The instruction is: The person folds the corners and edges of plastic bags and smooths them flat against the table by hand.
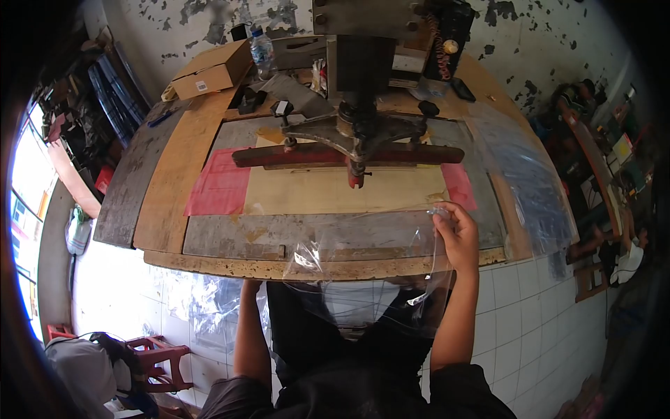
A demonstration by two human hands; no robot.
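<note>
My right hand (457,234) is closed in a pinch on the upper right corner of a clear plastic sheet (370,255). The sheet hangs over the table's front edge and down across my lap. My left hand (251,286) reaches beneath that edge, so its fingers are hidden. Beyond the sheet stands a press (356,133) with a red-brown crossbar (293,156). Under the crossbar lies a cream board (335,194), flanked by a pink sheet (218,183) on the left and a smaller pink piece (458,183) on the right.
A stack of clear plastic (534,195) covers the table's right side. More plastic (209,314) hangs below the left front edge. A cardboard box (209,70) and a water bottle (262,52) stand at the back. At left is a red stool (157,356); another person (583,98) sits far right.
</note>
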